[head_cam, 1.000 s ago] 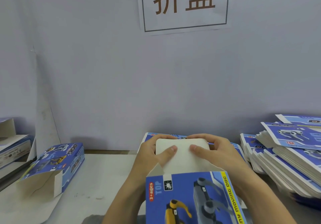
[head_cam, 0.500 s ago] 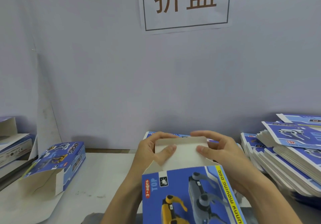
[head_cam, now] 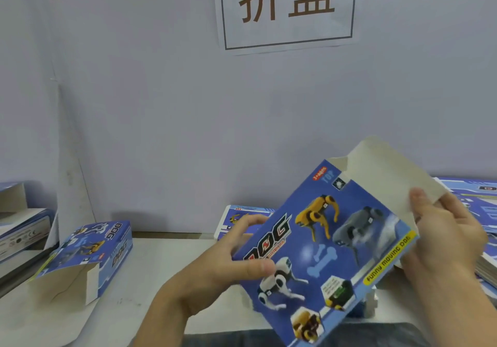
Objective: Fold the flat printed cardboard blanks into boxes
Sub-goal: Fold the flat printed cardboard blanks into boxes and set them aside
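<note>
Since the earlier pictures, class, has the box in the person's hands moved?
Yes. The box has risen and swung right, now tilted, its flap reaching up over the stack of flat blanks; the left hand and right hand grip it.

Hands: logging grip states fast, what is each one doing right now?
Left hand: holding the blue printed box at its left edge, thumb on the front.
Right hand: holding the same box's right side, fingers on the raised grey flap.
</note>
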Motion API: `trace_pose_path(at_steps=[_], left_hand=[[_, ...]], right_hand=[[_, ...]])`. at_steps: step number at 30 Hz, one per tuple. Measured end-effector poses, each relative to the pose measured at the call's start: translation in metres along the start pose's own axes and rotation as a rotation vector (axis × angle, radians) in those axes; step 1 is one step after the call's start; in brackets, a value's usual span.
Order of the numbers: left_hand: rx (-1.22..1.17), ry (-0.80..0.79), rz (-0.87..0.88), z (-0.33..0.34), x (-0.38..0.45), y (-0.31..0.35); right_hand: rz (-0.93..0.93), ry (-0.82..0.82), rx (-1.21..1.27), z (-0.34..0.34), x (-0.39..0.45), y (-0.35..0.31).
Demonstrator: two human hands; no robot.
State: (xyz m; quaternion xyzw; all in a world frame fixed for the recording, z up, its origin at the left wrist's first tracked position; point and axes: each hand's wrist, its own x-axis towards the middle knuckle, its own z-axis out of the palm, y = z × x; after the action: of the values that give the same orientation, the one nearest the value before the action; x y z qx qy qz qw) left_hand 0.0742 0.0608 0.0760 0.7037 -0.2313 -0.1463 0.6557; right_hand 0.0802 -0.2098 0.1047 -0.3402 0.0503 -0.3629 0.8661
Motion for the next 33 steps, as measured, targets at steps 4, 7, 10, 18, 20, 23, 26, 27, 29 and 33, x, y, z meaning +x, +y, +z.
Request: trace_pose_path(at_steps=[4,7,10,18,20,23,26,27,29,33], left_hand=[[-0.163,0.105,0.141,0.002,-0.006,0.003],[-0.312,0.281,0.264,0.002,0.002,0.000],[-0.411,0.285,0.297,-0.009,-0.002,-0.005],[-0.126,0.115,0.312,-0.024,-0.016,0.007],[-0.462,0.338,0.538,-0.032,-0.017,0.020],[-0.759,0.652,0.617,-0.054,-0.029,0.027],[-0.636,0.667,0.406,-0.049,-0.024,0.014],[-0.527,0.657,0.318,-0.041,-0.017,0.008],[-0.102,0.625,0.178,-0.025,-0.002,-0.005],[0.719,0.350,-0.088,0.002,0.022,-0.044]], right_hand=[[0.062,-0.092,0.184,0.002,-0.002,0.002],[0.221,-0.051,0.156,-0.005,-0.005,0.011],[0.305,-0.051,0.034,-0.009,-0.008,0.026],[0.394,-0.046,-0.059,-0.018,-0.012,0.046],[0.426,-0.032,-0.107,-0.020,-0.012,0.046],[0.399,-0.058,-0.122,-0.018,-0.013,0.046],[0.332,-0.140,-0.337,-0.016,-0.013,0.051],[0.284,-0.196,-0.475,-0.015,-0.014,0.053],[0.162,-0.365,-0.749,-0.013,-0.017,0.057],[0.070,-0.954,-1.322,-0.017,-0.030,0.068]])
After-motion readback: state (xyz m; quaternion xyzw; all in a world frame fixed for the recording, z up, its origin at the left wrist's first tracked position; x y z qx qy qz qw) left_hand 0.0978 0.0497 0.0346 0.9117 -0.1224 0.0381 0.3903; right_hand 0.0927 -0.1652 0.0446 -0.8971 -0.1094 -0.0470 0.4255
